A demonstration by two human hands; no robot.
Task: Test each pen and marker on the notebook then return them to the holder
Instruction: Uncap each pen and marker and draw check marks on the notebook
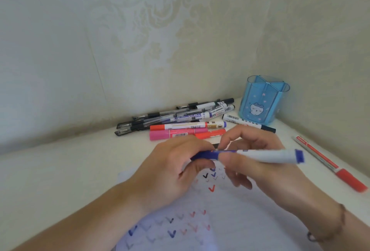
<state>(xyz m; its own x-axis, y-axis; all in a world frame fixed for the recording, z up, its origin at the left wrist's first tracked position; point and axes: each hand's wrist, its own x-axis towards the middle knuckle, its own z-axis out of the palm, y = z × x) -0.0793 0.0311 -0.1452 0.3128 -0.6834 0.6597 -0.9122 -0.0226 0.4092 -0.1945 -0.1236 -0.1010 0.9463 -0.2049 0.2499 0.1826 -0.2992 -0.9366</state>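
Observation:
Both hands hold a blue whiteboard marker (266,155) level above the notebook (230,220). My left hand (170,166) grips its blue cap at the left end. My right hand (258,160) pinches the white barrel, whose blue-ringed end points right. The notebook page carries several tick marks in blue, red and black. The blue translucent holder (264,100), with a cartoon face on it, stands at the back right; nothing shows above its rim. A pile of pens and markers (180,120) lies behind my hands.
A red-capped pen (330,162) lies alone at the right of the white table (60,166). A black-capped white marker (248,123) lies by the holder's foot. Patterned walls meet in a corner close behind the table.

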